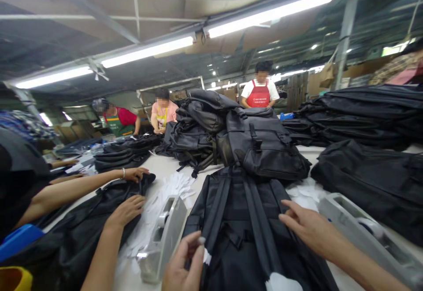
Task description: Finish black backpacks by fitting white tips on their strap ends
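Observation:
A black backpack (236, 220) lies flat in front of me with its shoulder straps facing up. At its lower left edge, my left hand (185, 262) has curled fingers, and a small white scrap (206, 256) shows at the thumb and fingertip. My right hand (307, 225) reaches over the right side of the bag, fingers stretched and apart, holding nothing. Another white piece (283, 282) lies on the bag near the bottom. Grey tape dispensers stand on both sides, one on the left (163, 238) and one on the right (366, 233).
More black backpacks (261, 143) are piled ahead, with stacks (363, 106) at right. White scraps (175, 187) litter the pale table. At left, a co-worker's hands (127, 211) rest on another black bag (82, 233). Several people (259, 95) work across the table.

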